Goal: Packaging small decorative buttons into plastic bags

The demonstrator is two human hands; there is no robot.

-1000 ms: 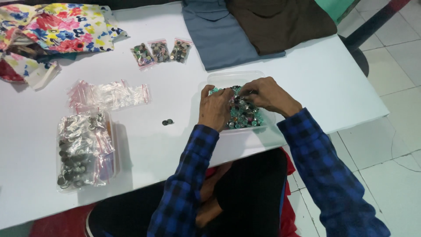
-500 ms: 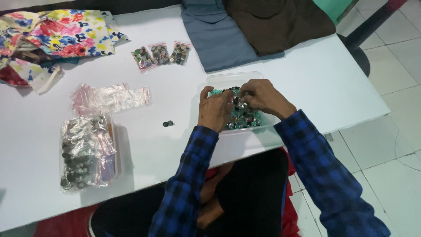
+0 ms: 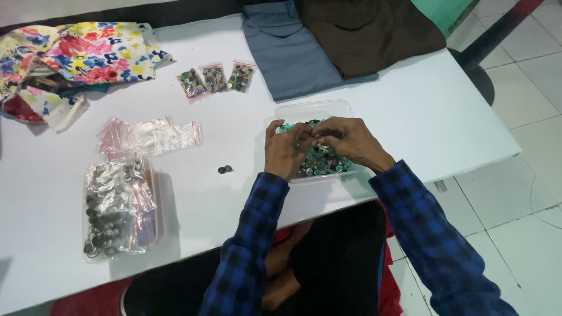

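fingertips (image 3: 313,142) hidden in buttons (image 3: 322,159) | floral cloth (image 3: 70,58) cut off left | tiny item (image 3: 225,169) unclear

Both hands work in a clear plastic tray (image 3: 339,108) of small buttons (image 3: 322,159) near the white table's (image 3: 410,117) front edge: left hand (image 3: 285,151) and right hand (image 3: 345,139) meet fingertip to fingertip over the heap, pinching among the pieces.

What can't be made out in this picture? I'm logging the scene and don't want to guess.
- Head view: what the left hand and right hand pinch; fingers cover it.
- Clear tray contents: partly under both hands.
- Two small dark pieces: too small to identify.
- Floral cloth: cut off by left edge.
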